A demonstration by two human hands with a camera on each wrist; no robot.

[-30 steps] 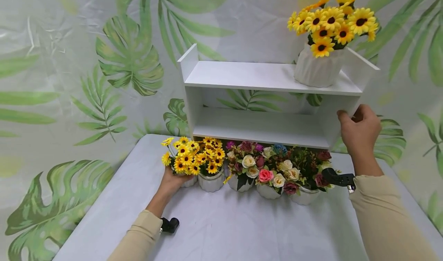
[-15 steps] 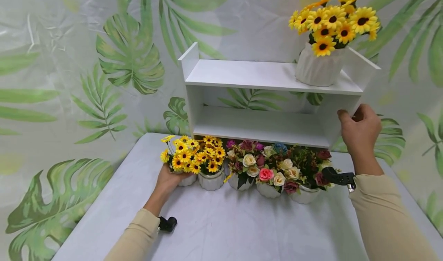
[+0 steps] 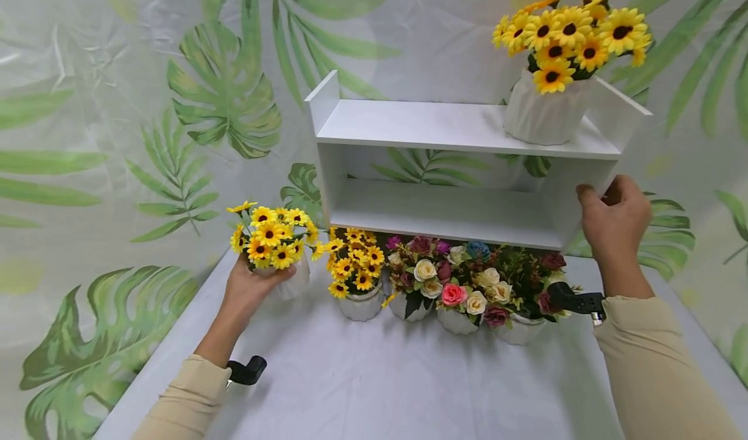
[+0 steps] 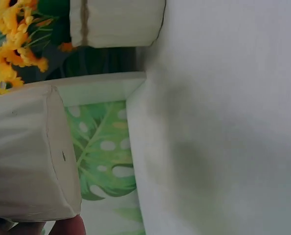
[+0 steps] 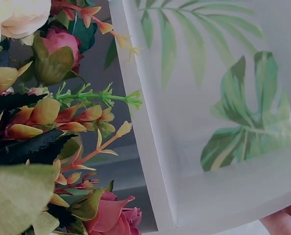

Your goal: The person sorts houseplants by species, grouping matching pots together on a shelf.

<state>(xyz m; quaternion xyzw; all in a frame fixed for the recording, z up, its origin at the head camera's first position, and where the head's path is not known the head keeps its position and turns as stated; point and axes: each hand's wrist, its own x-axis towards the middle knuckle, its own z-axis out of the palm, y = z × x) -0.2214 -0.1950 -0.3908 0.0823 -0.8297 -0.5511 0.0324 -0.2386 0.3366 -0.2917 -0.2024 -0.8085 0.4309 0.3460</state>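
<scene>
My left hand (image 3: 248, 289) grips a white ribbed pot of yellow sunflowers (image 3: 271, 237), lifted above the table at the left of the row. In the left wrist view the pot (image 4: 30, 156) is tipped on its side in the picture, its base showing and fingertips (image 4: 69, 226) at its lower edge. My right hand (image 3: 618, 222) pinches the right side panel of the white two-tier shelf (image 3: 444, 213), thumb on the inner side. Fingertips (image 5: 282, 223) show at the panel's edge in the right wrist view. Another sunflower pot (image 3: 546, 112) stands on the shelf's top right.
In front of the shelf stands a row of white pots: a sunflower pot (image 3: 361, 305) and several with mixed roses (image 3: 452, 294). The white table (image 3: 374, 381) stretches forward of them. Behind hangs a leaf-print cloth (image 3: 146, 89).
My left hand has raised the sunflower pot off the table and carried it left, apart from its neighbour. The right hand keeps its hold on the shelf panel.
</scene>
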